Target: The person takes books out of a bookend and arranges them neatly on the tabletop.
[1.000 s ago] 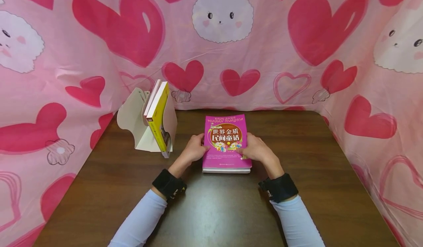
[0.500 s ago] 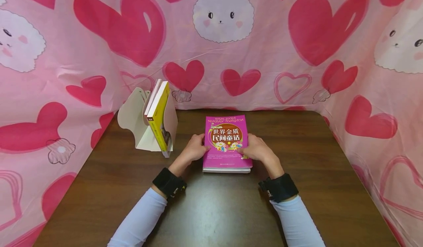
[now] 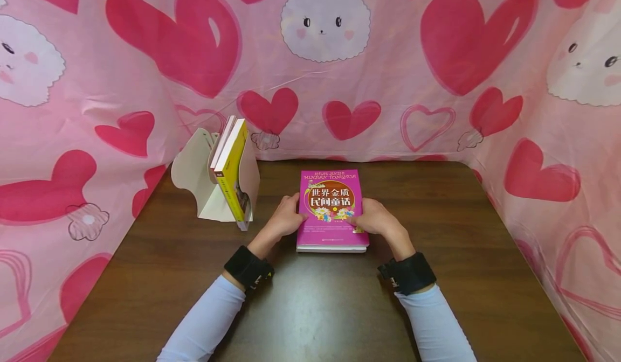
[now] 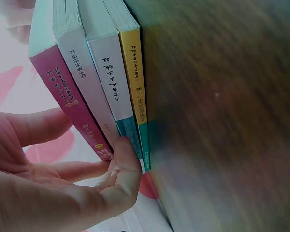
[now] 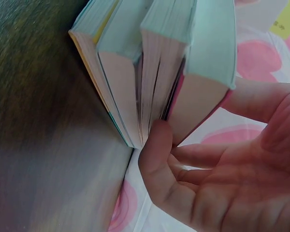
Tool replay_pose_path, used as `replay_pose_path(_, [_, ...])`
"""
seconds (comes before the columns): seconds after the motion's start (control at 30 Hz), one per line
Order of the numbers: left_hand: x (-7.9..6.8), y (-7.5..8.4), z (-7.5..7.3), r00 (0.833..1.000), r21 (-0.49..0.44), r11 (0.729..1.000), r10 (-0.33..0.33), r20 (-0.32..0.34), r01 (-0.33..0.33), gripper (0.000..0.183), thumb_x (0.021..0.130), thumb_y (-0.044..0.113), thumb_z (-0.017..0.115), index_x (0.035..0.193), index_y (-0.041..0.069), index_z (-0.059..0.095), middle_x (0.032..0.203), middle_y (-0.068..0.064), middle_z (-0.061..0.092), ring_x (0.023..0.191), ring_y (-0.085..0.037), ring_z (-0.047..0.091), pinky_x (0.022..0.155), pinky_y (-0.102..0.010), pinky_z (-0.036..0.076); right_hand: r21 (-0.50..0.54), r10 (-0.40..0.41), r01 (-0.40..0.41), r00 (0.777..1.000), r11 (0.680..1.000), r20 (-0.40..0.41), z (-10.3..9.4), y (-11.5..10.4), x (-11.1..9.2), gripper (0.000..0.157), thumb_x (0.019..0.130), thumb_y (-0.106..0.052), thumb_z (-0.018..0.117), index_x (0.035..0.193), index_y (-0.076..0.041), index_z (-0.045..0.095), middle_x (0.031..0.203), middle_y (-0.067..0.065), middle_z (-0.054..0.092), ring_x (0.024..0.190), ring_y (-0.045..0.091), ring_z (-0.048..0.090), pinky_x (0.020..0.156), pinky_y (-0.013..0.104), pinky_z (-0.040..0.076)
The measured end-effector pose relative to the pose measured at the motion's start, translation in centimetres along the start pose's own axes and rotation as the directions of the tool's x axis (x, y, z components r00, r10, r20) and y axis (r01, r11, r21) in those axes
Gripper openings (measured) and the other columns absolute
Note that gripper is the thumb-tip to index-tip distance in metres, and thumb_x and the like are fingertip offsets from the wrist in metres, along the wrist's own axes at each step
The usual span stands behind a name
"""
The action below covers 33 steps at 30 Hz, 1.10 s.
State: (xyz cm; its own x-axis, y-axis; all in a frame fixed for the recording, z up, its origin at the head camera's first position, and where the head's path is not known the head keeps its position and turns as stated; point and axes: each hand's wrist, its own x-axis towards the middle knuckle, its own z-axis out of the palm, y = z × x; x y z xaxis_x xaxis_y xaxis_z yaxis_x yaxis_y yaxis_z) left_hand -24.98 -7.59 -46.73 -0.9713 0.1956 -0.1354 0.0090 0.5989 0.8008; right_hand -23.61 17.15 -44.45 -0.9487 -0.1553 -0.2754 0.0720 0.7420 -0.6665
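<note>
A stack of several books lies flat on the table, topped by a magenta book [image 3: 335,234] with Chinese lettering and flowers on its cover. My left hand [image 3: 285,217] grips the stack along its spine side, thumb at the top cover's edge and fingers curled against the spines. On the page side, my right hand [image 3: 380,221] grips the stack in the same way. Below the magenta book, the left wrist view shows a pale lilac book [image 4: 82,72], a white and teal book [image 4: 108,72] and a yellow book [image 4: 134,72] at the bottom.
A cream book stand [image 3: 208,203] stands to the left on the brown wooden table [image 3: 310,308]. It holds a leaning yellow book [image 3: 233,176] and a paler book beside it. Pink cloth [image 3: 310,82] with hearts and rabbits hangs around the back and sides.
</note>
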Motion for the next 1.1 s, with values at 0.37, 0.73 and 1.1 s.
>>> replay_pose_path(0.37, [-0.23,-0.04,0.08,1.0,-0.001,1.0,0.002,0.015,-0.001,0.069,0.1,0.005,0.065,0.16,-0.007,0.032,0.148,-0.029,0.043,0.134,-0.038,0.046,0.117,-0.053,0.036,-0.007,-0.025,0.025,0.999,1.0,0.031,0.02,-0.18,-0.2,0.044,0.094,-0.019,0.078,0.127,0.005,0.061,0.1,0.013,0.065,0.09,0.027,0.06,0.081,0.041,0.052])
replay_pose_path(0.73, [-0.62,-0.09,0.31,0.999,0.005,1.0,0.029,0.035,-0.029,0.07,0.1,0.001,0.062,0.162,-0.004,0.03,0.152,-0.029,0.04,0.141,-0.041,0.041,0.118,-0.055,0.033,-0.006,-0.019,0.02,0.999,1.0,0.045,0.07,0.11,-0.21,0.045,0.094,-0.019,0.078,0.128,0.004,0.06,0.1,0.012,0.065,0.09,0.027,0.061,0.083,0.043,0.052])
replay_pose_path(1.1, [-0.53,0.22,0.14,0.999,0.017,1.0,0.023,0.044,-0.024,0.07,0.1,0.003,0.063,0.163,-0.003,0.031,0.151,-0.028,0.041,0.139,-0.04,0.041,0.118,-0.056,0.034,-0.025,0.004,-0.002,0.998,1.0,0.055,-0.41,0.24,-0.26,0.057,0.094,-0.026,0.078,0.136,0.005,0.055,0.107,0.013,0.065,0.095,0.028,0.061,0.087,0.046,0.054])
